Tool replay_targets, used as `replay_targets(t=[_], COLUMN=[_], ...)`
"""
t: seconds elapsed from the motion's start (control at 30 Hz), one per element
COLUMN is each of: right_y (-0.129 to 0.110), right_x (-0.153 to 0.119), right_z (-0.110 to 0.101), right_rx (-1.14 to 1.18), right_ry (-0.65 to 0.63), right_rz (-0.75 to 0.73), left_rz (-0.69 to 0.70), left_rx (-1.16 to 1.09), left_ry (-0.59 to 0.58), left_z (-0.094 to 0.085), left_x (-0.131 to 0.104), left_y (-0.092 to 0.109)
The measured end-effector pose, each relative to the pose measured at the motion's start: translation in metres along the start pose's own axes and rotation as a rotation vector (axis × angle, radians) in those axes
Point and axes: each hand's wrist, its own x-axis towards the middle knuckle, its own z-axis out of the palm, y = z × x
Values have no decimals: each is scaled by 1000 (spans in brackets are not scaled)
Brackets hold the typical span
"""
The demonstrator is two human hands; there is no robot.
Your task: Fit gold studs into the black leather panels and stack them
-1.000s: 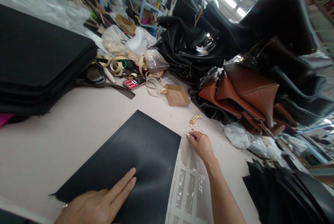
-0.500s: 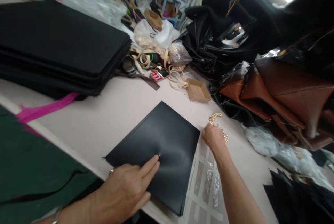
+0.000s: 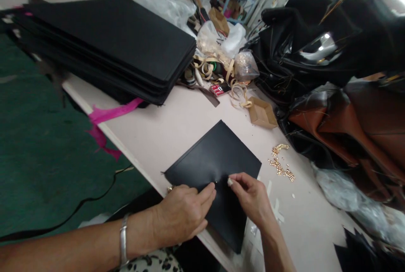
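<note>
A black leather-like panel lies on the pale table near its front edge. My left hand presses on it with fingers stretched out, the fingertips beside a small shiny spot near the panel's middle. Over the panel's right part, my right hand has thumb and forefinger pinched together. Whatever sits in that pinch is too small to make out. To the right of the panel, small gold-coloured metal pieces are scattered on the table.
A thick stack of black panels stands at the left, a pink strip below it. Behind are a small cardboard tray, a red-keyed calculator and tape coils. Brown leather pieces and clear plastic line the right.
My right hand has moved from the gold pieces to over the panel, its fingers pinched. My left hand stays on the panel. The whole view has shifted, so things appear further right.
</note>
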Motion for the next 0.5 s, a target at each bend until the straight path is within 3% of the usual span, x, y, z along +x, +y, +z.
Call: replay_targets(t=[0.13,0.5], right_y=[-20,-34], right_x=[-12,-2], right_z=[19,19], right_rx=[-51,-98], right_ry=[-15,-80], right_rz=[-65,-62], left_rz=[17,27], left_rx=[-3,-12], left_ry=[22,34], left_z=[2,4], left_x=[0,1], left_y=[0,-1])
